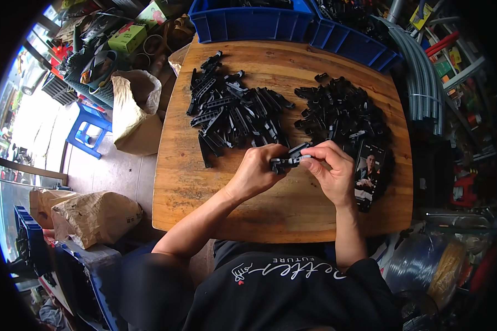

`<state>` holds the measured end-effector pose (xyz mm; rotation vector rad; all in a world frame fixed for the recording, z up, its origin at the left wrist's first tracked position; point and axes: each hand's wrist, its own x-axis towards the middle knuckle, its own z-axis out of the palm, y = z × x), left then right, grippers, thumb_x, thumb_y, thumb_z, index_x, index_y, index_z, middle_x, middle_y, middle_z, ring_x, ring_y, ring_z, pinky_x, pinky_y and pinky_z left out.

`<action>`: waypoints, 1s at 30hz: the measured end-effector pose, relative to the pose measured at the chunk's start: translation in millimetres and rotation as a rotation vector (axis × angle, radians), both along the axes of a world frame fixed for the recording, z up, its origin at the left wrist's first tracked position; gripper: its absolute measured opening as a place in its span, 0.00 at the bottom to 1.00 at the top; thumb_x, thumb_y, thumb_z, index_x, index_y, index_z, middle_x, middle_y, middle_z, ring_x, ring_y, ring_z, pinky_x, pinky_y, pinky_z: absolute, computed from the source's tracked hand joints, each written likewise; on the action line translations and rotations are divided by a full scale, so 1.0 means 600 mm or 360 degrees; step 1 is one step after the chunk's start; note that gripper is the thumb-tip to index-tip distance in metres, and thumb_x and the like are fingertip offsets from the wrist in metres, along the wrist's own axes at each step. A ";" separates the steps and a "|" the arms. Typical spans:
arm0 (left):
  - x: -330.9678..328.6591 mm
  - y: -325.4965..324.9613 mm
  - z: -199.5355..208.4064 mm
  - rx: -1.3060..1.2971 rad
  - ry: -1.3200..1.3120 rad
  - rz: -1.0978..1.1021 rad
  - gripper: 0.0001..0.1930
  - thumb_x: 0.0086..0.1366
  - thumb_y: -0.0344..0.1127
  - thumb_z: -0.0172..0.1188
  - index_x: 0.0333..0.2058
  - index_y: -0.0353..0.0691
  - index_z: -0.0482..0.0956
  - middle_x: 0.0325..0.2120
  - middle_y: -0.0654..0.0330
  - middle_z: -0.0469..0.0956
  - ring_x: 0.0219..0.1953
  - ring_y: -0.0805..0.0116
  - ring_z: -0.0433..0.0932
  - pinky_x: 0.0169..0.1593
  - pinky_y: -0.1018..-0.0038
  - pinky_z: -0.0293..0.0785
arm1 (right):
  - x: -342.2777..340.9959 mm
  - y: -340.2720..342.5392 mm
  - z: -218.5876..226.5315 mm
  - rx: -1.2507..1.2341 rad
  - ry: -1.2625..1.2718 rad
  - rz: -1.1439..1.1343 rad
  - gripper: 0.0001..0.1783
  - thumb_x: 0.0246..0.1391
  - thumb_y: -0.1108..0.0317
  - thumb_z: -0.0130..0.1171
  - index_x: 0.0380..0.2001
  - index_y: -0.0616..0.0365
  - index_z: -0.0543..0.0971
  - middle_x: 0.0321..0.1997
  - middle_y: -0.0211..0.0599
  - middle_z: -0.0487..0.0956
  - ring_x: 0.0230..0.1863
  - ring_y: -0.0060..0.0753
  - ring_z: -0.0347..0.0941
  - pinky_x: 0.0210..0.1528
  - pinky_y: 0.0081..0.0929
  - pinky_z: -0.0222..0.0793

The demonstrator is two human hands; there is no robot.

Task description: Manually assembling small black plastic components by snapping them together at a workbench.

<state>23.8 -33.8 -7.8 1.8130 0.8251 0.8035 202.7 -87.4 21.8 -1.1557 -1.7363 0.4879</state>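
Note:
My left hand is closed around a black plastic part above the near middle of the wooden table. The fingertips of my right hand pinch the right end of this part, where a small light-grey piece shows. Beyond my left hand spreads a heap of long black plastic parts. A second heap of shorter black pieces lies beyond and beside my right hand. Just right of that hand, a phone with a lit screen leans on the heap.
Blue plastic bins stand along the far edge of the wooden table. On the floor to the left are an upright paper sack, a blue stool and a crumpled brown sack. Grey hoses hang at the right.

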 end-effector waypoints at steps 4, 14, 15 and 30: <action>0.004 -0.008 0.017 -0.0054 -0.0016 -0.0065 0.15 0.49 0.32 0.66 0.34 0.30 0.75 0.24 0.55 0.76 0.27 0.71 0.74 0.32 0.74 0.70 | -0.004 0.001 -0.011 -0.0011 0.0149 -0.0144 0.08 0.46 0.72 0.64 0.31 0.64 0.79 0.28 0.32 0.75 0.28 0.20 0.71 0.31 0.15 0.67; 0.008 -0.022 0.014 0.0030 -0.0122 0.0074 0.14 0.50 0.33 0.68 0.31 0.30 0.77 0.21 0.54 0.76 0.22 0.71 0.74 0.27 0.75 0.68 | -0.004 0.002 -0.025 -0.0391 0.0767 0.0040 0.30 0.42 0.57 0.69 0.44 0.63 0.69 0.33 0.27 0.74 0.33 0.14 0.68 0.36 0.10 0.63; 0.008 -0.023 0.012 0.0132 -0.0190 0.0069 0.13 0.50 0.33 0.68 0.31 0.31 0.77 0.21 0.54 0.76 0.22 0.72 0.74 0.27 0.76 0.68 | -0.002 0.000 -0.023 -0.0660 0.0936 0.0168 0.28 0.43 0.58 0.69 0.42 0.63 0.69 0.34 0.27 0.74 0.33 0.14 0.68 0.36 0.10 0.64; -0.001 -0.016 0.021 -0.0352 -0.0190 -0.0284 0.12 0.52 0.32 0.66 0.33 0.31 0.77 0.22 0.58 0.76 0.23 0.74 0.74 0.29 0.77 0.70 | 0.015 0.011 -0.014 -0.0437 0.0525 0.0164 0.23 0.41 0.53 0.70 0.25 0.60 0.72 0.23 0.24 0.72 0.25 0.13 0.63 0.27 0.13 0.56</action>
